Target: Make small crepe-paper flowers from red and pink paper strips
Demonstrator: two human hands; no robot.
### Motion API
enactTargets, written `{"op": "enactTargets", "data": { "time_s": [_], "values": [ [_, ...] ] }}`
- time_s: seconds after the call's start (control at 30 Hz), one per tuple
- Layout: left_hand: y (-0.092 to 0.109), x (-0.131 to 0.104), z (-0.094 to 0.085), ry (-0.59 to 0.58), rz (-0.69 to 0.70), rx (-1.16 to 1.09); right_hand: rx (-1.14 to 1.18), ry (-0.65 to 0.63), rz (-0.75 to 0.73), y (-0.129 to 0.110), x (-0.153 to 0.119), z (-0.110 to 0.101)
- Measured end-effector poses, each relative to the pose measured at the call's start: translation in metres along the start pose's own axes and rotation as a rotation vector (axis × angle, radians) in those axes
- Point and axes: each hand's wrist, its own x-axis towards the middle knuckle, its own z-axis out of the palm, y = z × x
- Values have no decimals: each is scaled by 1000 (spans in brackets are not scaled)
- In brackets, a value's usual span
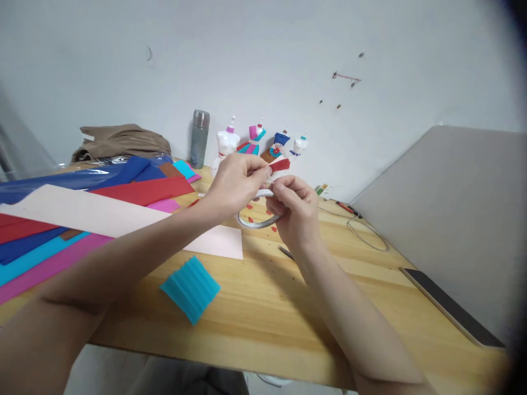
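Observation:
In front of me my left hand (241, 181) is closed, pinching a small folded piece of red and pale pink crepe paper (280, 164) between thumb and fingers. Close beside it, on the right, my right hand (296, 206) is closed on a thin white ring (259, 224) that looks like a narrow roll of tape. The fingertips of both hands nearly meet; what lies between them is partly hidden. Small red scraps (274, 229) lie on the table below the ring. A pleated turquoise paper piece (191, 289) rests nearer to me.
Layered coloured paper strips (140, 192) cover the left side, one pale pink strip (218, 241) reaching under my left forearm. Behind stand a flask (200, 140) and several small decorated dress forms (228, 141). At right are a cable (366, 236) and a phone-like dark slab (450, 307).

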Motion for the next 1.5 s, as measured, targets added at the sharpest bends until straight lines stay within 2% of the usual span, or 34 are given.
{"op": "enactTargets", "data": {
  "time_s": [0.1,0.27,0.37,0.5,0.67,0.9,1.07,1.17,1.37,1.5],
  "values": [
    [-9,-3,10,108,-110,-177,-70,57,-79,4,0,-2],
    [-20,-1,15,142,-164,-225,-181,25,-211,8,-3,-4],
    [-23,3,9,90,-144,-127,-253,-59,-258,5,-7,-2],
    [-20,6,0,78,5,87,-401,-169,-274,-3,-11,2],
    [-16,3,0,112,100,372,-524,-159,-184,-9,-14,4],
    [-16,-3,4,-27,202,553,-697,-231,-232,-4,-14,2],
    [-14,-5,6,-16,69,449,-842,-254,-261,-7,-13,0],
    [-13,-6,9,-11,7,331,-971,-312,-249,-16,-13,-2],
    [-16,-7,17,-120,-212,-15,-1458,-389,-267,-27,-19,-3],
    [-23,-6,20,-135,-334,-107,-1689,-376,-333,-26,-23,0]
  ]
}}
